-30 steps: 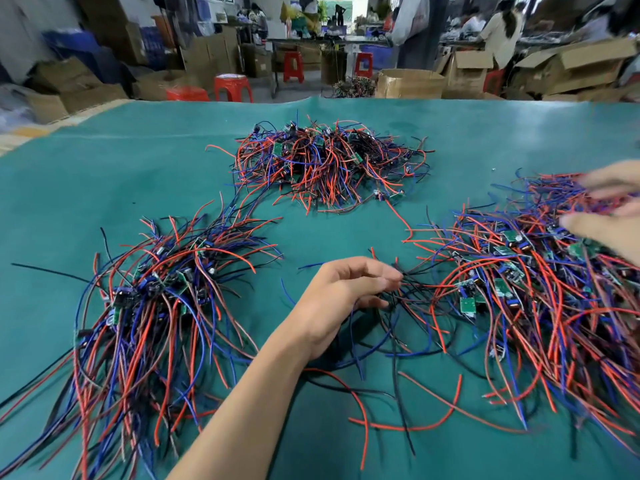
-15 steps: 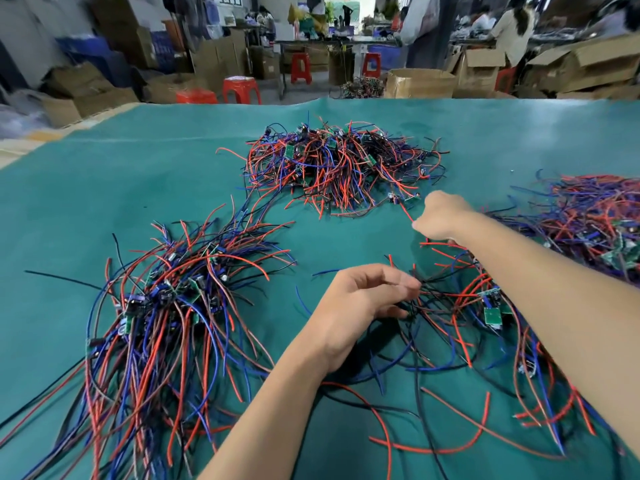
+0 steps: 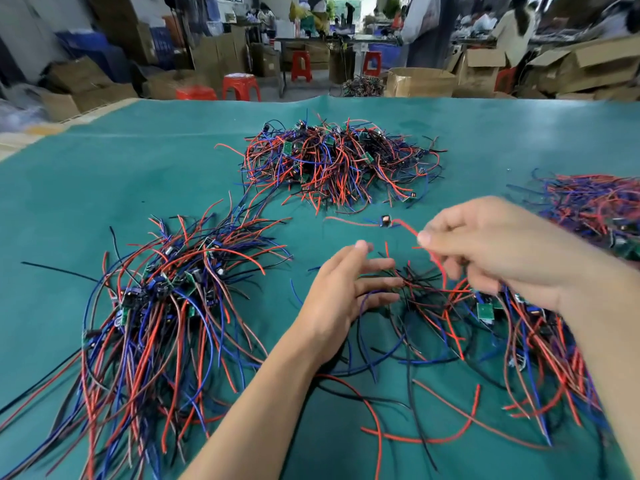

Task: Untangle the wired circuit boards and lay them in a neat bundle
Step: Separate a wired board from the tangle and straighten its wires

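Several heaps of small green circuit boards with red, blue and black wires lie on the green table (image 3: 104, 174). A combed-out bundle (image 3: 156, 313) lies at the left, a tangled pile (image 3: 339, 161) at the back centre, another tangle (image 3: 485, 327) at the right under my arms. My right hand (image 3: 491, 247) pinches a red wire (image 3: 407, 227) that runs to a small wired board (image 3: 385, 220) lying between the piles. My left hand (image 3: 346, 289) has its fingers spread over the black and red wire ends of the right tangle.
A further heap of wires (image 3: 595, 206) sits at the far right edge. Loose red and black wires (image 3: 415, 434) trail towards the near edge. Beyond the table stand cardboard boxes (image 3: 419, 81), red stools (image 3: 240, 85) and people at benches.
My right hand drew back from the back pile towards me, pulling a red wire with a small board out of it. My left hand let go of the wire ends and spread its fingers.
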The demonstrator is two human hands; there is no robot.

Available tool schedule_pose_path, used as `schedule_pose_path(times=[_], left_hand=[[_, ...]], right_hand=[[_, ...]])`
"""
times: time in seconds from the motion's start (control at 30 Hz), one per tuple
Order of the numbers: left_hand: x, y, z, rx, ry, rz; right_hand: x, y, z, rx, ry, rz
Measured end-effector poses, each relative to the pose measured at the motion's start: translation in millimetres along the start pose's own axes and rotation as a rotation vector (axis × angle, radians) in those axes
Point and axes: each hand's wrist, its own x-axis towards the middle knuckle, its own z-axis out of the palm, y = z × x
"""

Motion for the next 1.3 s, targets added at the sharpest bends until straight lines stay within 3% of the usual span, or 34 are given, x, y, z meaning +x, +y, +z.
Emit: schedule_pose_path(times=[0.33,0.4,0.57,0.63,0.97,1.3], left_hand=[[-1,-2,-6,0.082,0.014,0.05],[-2,-1,-7,0.117,-0.015,0.066],[-4,1,-6,0.104,-0.013,0.073],[-5,0,-7,0.148,-0.024,0.077],[-8,-2,-8,0.265,-0.114,0.121],[-7,-2,-9,0.333,-0.203,0.123]], right_hand=[[-16,42,61,0.362,-0.433,0.052],[-14,43,64,0.358,-0.379,0.023],[2,51,64,0.57,0.203,-0.058],[6,56,63,0.502,0.304,-0.085],[9,65,62,0.57,0.127,-0.085],[13,70,58,0.676,0.084,-0.058]])
